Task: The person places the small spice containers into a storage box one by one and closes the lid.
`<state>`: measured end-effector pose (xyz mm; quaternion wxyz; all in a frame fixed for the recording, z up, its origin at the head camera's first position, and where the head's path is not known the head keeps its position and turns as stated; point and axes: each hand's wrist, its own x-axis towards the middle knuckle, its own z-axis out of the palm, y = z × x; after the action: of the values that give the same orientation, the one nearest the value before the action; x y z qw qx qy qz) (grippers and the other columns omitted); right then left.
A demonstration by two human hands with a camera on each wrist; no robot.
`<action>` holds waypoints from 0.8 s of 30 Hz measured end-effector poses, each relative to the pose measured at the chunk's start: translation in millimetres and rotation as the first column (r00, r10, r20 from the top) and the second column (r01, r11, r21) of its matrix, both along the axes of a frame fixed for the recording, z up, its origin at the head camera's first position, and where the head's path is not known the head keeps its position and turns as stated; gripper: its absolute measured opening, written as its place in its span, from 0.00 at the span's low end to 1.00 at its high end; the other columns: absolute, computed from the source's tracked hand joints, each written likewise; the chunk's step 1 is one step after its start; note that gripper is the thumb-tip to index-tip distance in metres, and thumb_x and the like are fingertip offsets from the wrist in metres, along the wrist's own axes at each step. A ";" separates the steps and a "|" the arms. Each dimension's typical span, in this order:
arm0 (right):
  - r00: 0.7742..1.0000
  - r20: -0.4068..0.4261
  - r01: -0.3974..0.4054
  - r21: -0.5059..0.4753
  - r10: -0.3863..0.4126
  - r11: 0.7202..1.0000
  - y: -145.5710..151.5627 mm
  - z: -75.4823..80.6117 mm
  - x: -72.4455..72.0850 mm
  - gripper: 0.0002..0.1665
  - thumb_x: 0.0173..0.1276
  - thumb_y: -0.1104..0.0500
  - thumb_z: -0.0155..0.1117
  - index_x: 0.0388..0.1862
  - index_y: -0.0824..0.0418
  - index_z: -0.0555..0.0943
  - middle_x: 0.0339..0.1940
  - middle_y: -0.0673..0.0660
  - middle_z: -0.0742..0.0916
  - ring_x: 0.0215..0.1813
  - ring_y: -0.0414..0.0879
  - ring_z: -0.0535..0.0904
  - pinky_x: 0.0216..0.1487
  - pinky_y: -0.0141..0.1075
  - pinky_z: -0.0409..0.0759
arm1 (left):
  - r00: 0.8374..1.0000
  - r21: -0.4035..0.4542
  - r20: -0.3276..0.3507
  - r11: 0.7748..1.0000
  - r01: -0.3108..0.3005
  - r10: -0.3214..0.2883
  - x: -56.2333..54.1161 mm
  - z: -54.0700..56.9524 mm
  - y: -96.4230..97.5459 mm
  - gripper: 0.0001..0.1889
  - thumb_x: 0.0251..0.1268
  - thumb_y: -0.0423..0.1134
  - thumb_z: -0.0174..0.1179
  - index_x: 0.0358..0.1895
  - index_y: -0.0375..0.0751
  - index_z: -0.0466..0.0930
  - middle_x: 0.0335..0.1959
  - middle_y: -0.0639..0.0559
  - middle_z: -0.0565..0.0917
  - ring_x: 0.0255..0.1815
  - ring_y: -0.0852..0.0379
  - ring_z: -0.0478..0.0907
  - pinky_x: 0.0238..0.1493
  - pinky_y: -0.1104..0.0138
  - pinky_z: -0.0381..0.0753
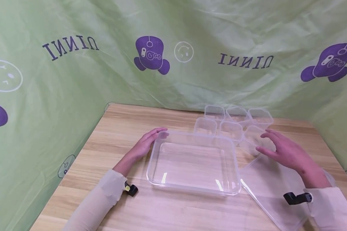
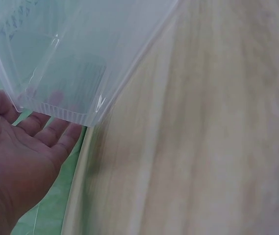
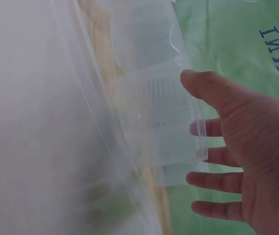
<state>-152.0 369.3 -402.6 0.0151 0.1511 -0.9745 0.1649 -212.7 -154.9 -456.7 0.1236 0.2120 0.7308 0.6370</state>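
Observation:
A large clear plastic container (image 1: 192, 190) stands on the table, its inside facing up. My left hand (image 1: 143, 146) rests at its far left corner; in the left wrist view the fingers (image 2: 48, 132) lie relaxed against the outside of the end wall. My right hand (image 1: 290, 150) is at the near right small clear plastic container (image 1: 250, 142), which stands askew to its neighbours. In the right wrist view the thumb (image 3: 203, 83) is by the rim, and the straight, spread fingers (image 3: 217, 182) reach past its far side. Whether they press on it is unclear.
Several more small clear containers (image 1: 231, 128) stand in two rows behind the large one. A flat clear lid (image 1: 273, 192) lies on the right of the wooden table (image 1: 101, 141), under my right forearm. A green printed curtain (image 1: 173, 86) hangs behind the table.

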 end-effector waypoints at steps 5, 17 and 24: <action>0.999 0.045 0.016 0.002 -0.016 1.000 0.7 0.5 -0.3 0.32 0.73 0.41 0.67 0.62 0.64 0.78 0.75 0.76 0.66 0.67 0.79 0.67 0.56 0.75 0.69 | 1.000 0.008 0.005 1.000 0.007 -0.007 -0.9 0.4 -0.2 0.23 0.88 0.39 0.35 0.75 0.36 0.68 0.70 0.36 0.74 0.72 0.38 0.68 0.76 0.46 0.59; 0.998 0.058 0.025 -0.006 -0.025 1.000 3.9 -0.9 -1.2 0.33 0.72 0.41 0.68 0.58 0.69 0.82 0.75 0.75 0.67 0.67 0.78 0.67 0.59 0.72 0.69 | 1.000 -0.018 -0.016 1.000 -0.005 0.005 0.1 -0.6 0.2 0.23 0.88 0.39 0.36 0.74 0.39 0.70 0.71 0.41 0.74 0.72 0.43 0.69 0.75 0.48 0.62; 0.999 0.041 0.026 -0.022 -0.025 0.999 4.1 -1.5 -1.7 0.24 0.71 0.42 0.70 0.45 0.63 0.85 0.73 0.76 0.68 0.65 0.79 0.69 0.57 0.70 0.71 | 0.999 -0.030 -0.039 1.000 -0.003 0.002 -0.9 -1.5 -0.1 0.22 0.87 0.39 0.37 0.74 0.39 0.70 0.73 0.43 0.72 0.74 0.45 0.66 0.76 0.49 0.59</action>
<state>-153.8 373.4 -404.1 -0.0009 0.1350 -0.9746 0.1788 -213.6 -155.0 -458.2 0.1119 0.2214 0.7429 0.6218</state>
